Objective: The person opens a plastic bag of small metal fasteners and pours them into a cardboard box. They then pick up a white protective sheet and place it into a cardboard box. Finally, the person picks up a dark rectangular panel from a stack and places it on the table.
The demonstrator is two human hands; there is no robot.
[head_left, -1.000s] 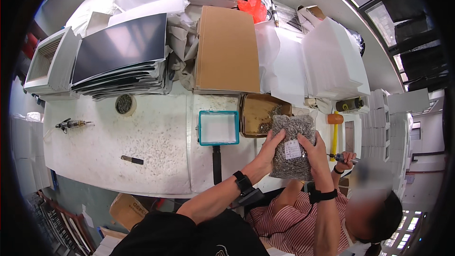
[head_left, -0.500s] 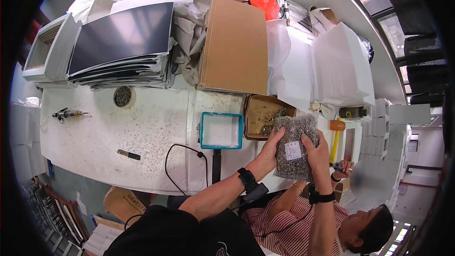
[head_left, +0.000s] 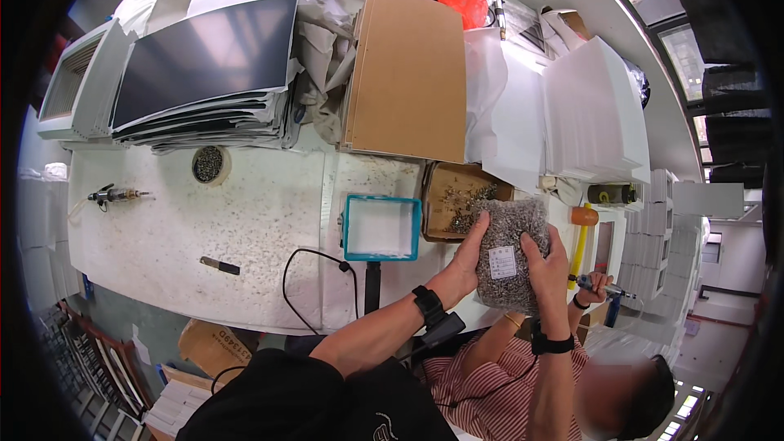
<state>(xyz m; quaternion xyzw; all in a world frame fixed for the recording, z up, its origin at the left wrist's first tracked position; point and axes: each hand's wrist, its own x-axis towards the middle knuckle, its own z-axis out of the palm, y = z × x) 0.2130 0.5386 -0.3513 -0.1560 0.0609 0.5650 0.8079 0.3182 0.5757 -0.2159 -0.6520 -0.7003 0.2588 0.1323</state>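
Note:
Between my two hands is a clear plastic bag of screws (head_left: 510, 282), packed full of small grey metal pieces, with a white label on its front. My left hand (head_left: 467, 257) grips its left side, thumb up along the edge. On the right side my right hand (head_left: 549, 265) is closed round it, thumb pressed on the front. The bag hangs upright just in front of an open cardboard box (head_left: 437, 208) with loose small metal pieces inside. To the left of that box stands a blue-rimmed rectangular tray or magnifier frame (head_left: 349, 229) on a black handle.
A co-worker in a striped shirt (head_left: 478, 376) sits close on the right, holding a screwdriver-like tool (head_left: 596, 286). A round tub of screws (head_left: 211, 165), a power driver (head_left: 118, 194) and a knife (head_left: 220, 265) lie on the white table (head_left: 163, 237). Stacked panels (head_left: 408, 73) line the back.
The bag is still held in both hands and has tilted slightly. The co-worker's tool has swung further into view at the right.

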